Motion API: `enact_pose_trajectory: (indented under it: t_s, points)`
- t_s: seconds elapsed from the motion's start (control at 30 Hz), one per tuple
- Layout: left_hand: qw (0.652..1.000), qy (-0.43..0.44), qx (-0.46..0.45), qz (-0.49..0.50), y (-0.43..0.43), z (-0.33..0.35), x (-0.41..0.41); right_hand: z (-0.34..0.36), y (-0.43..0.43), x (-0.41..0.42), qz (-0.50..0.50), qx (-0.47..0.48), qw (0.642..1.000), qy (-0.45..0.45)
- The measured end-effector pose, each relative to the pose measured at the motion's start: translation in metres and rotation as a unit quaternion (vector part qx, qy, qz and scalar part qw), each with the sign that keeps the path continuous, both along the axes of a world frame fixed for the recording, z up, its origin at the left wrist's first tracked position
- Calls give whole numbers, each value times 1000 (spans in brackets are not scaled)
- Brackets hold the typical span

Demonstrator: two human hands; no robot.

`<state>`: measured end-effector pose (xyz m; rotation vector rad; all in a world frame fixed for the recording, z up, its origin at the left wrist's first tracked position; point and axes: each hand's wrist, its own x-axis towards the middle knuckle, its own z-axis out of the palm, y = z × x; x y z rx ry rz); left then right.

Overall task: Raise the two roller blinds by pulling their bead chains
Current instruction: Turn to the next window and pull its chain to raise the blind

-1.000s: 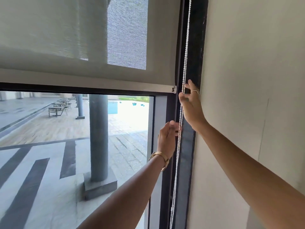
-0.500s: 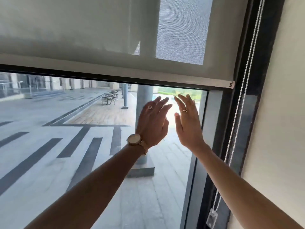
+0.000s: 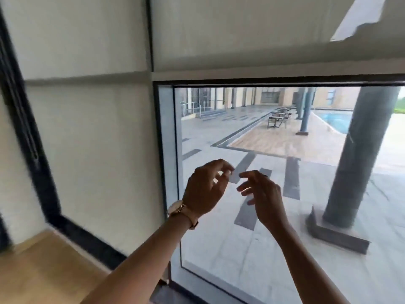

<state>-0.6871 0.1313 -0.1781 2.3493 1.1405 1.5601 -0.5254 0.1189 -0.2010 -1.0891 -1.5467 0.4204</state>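
Note:
Two pale roller blinds hang side by side. The right blind point(image 3: 263, 36) is raised, its bottom bar about a third of the way down the glass. The left blind point(image 3: 94, 139) is down, reaching nearly to the floor. My left hand point(image 3: 205, 189), with a watch on the wrist, and my right hand point(image 3: 262, 196) float in front of the bare glass, fingers curled and apart, holding nothing. A dark cord or chain point(image 3: 26, 128) blurs along the left frame, far from both hands. The right blind's chain is out of view.
A dark vertical mullion point(image 3: 156, 150) separates the two panes. Dark window frame point(image 3: 87, 240) runs along the bottom left above a wooden floor point(image 3: 43, 270). Outside the glass are a paved terrace, a grey column point(image 3: 359, 161), tables and a pool.
Both hands let go of the right-side bead chain and moved left in front of the glass. My view swung left, bringing the lowered left blind into sight.

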Motion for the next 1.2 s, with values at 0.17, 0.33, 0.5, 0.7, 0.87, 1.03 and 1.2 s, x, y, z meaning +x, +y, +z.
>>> enact_pose_trajectory:
  t_s: [0.17,0.33,0.5,0.7,0.87,1.03,1.2]
  points:
    - [991,-92,-73,64,8,-22,-152,-18,41,-161,154,-61,986,26]
    - [968,-191,-101,128,27,-43,-287,-30,88,-296,251,-79,965,13]
    - [952,-216,-104,188,75,-62,-420,-44,157,-435,303,-99,947,32]
    - [926,-267,-109,246,142,-58,-576,-31,248,-607,359,-141,921,61]
    - [918,-259,-98,286,183,-40,-701,-11,306,-739,405,-143,902,48]
    - [912,-253,-98,307,232,-45,-830,-7,367,-860,431,-148,890,25]
    - [919,-232,-98,304,304,-48,-964,-17,447,-985,419,-138,896,61]
